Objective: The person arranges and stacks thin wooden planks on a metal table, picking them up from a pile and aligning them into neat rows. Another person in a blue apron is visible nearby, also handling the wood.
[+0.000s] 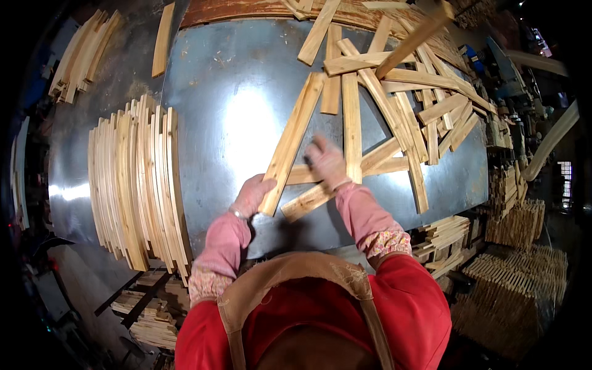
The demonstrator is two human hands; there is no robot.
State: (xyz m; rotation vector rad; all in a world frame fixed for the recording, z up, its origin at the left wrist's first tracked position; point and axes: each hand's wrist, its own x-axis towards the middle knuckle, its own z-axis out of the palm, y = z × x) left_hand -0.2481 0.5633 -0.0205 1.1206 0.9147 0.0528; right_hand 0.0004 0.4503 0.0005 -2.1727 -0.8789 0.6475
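Brown apron [290, 268] fabric lies nearest. Over the table [206, 142], the left hand [250, 194] grips a slanting plank [293, 142] by its lower end, left of the jumbled planks [383, 108]. The right hand [327, 161] is blurred; I cannot tell whether it's closed. Supporting the far end should probably prevent swinging or snagging.
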